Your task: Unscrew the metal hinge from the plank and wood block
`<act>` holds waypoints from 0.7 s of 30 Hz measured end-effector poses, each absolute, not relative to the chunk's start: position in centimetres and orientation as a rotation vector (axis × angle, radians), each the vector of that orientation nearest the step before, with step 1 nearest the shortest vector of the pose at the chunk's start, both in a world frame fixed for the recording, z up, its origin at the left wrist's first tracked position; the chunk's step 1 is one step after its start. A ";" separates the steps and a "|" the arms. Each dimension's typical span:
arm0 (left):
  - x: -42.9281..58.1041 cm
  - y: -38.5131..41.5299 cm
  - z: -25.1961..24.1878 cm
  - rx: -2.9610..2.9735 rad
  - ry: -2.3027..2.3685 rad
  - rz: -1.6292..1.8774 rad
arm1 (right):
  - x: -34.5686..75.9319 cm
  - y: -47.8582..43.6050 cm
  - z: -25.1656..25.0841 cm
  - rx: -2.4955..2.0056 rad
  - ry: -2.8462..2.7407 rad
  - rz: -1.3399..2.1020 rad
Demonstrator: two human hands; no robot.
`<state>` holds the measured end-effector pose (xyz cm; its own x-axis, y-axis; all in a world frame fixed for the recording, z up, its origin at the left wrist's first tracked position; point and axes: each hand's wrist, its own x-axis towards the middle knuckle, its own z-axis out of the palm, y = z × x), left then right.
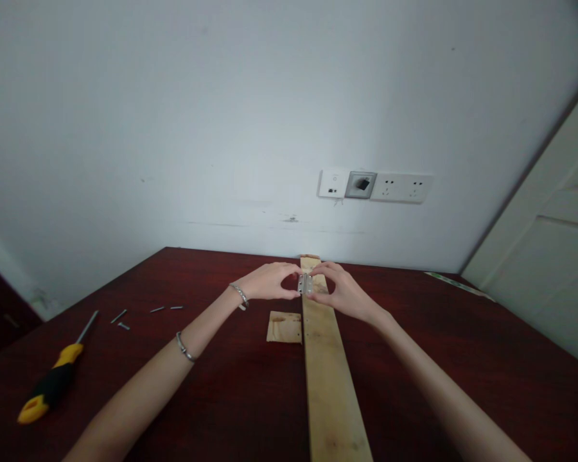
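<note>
A small silver hinge (305, 284) is spread open over the left edge of a long wooden plank (330, 378), near the plank's far end. My left hand (272, 281) pinches the hinge's left leaf between thumb and fingers. From the other side, my right hand (344, 292) grips the right leaf in the same way, above the plank. Close to the plank's left edge lies a small square wood piece (284, 327). Whether the hinge rests on the plank or is held just above it, I cannot tell.
A yellow and black screwdriver (52, 382) lies at the left of the dark red table (212, 398). Several screws (124, 326) are scattered beyond it. The white wall (221, 128) with sockets (399, 187) stands behind the table; a printed strip (457, 285) lies at the right.
</note>
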<state>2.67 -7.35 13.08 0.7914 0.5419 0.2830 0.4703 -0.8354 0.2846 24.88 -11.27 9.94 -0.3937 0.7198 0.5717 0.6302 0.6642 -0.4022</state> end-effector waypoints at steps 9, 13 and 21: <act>2.0 -8.1 8.8 2.798 0.747 0.399 | 24.3 -12.6 5.3 -1.070 -2.126 0.378; 1.9 -8.5 7.3 2.795 0.749 0.363 | 24.3 -13.2 3.9 -1.096 -2.135 0.402; 2.3 -8.8 5.7 2.825 0.763 0.262 | 24.5 -13.7 1.8 -1.176 -2.128 0.381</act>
<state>2.27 -8.81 5.74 0.8507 0.5125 0.1171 0.4764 -0.8458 0.2401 24.49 -13.73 1.76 -0.3712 0.8318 0.4127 0.6366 0.5515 -0.5390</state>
